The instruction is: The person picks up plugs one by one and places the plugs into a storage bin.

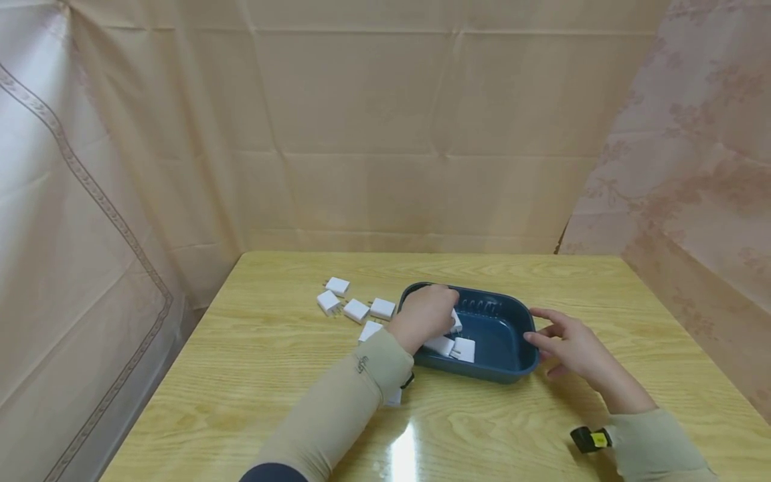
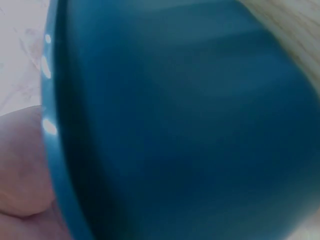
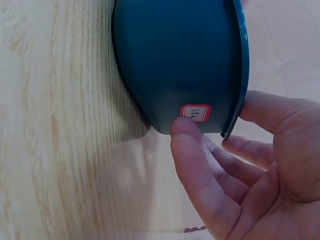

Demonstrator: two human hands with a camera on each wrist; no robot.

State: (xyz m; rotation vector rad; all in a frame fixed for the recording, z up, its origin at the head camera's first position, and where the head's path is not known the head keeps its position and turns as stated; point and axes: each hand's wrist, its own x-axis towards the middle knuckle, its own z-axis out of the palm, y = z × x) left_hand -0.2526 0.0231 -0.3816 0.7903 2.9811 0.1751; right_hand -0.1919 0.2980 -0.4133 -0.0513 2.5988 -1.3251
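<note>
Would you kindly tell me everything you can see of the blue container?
The dark-blue container is rectangular with rounded corners, glossy, plastic-looking, open-topped. It stands upright on the table, bearing a red-edged white label outside. White plugs lie inside; the left hand reaches in, the right hand touches one end.

Before you: tray, deep teal-blue. Its label: white, red border, dark lettering. Chargers: plain white. Desk: yellow, streaked with wood grain. Your sleeves: pale khaki, left one bearing small dark motif. Device by your right sleeve: black, yellow patch. Back curtain: plain beige. Right cloth: pink, darker floral print. Left cloth: whitish, brown patterned band.
</note>
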